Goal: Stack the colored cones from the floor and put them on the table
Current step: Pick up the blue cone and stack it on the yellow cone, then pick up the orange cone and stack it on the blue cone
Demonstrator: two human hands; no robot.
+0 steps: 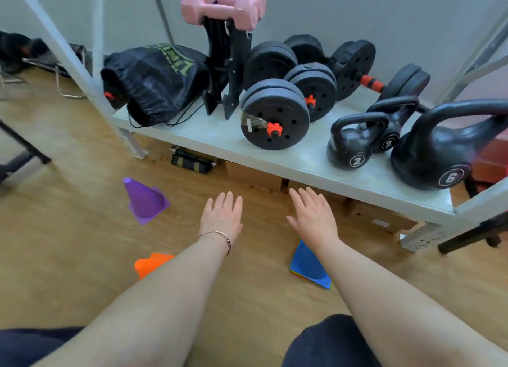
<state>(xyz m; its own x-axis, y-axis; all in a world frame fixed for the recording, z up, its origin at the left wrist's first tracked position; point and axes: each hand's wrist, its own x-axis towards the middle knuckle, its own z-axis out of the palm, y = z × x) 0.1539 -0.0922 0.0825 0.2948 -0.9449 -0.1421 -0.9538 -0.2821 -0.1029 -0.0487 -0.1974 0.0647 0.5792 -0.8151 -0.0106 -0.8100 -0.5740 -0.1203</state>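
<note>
A person's left hand [221,218] and right hand [313,218] hover flat and empty over the wooden floor [68,243], where a purple cone [145,201], an orange cone [149,265] and a blue-topped stack [309,265] wait; seemingly nothing has reached a table.

Single head-worn wide-angle view, no second camera to compare. I look forward and down from above own forearms, over wooden floor [68,243]. Left hand [221,218] and right hand [313,218] sit close, centre frame. Low shelf [220,138] with weights crosses upper half, near. Frame edges bow from lens. Knees at bottom edge.
</note>
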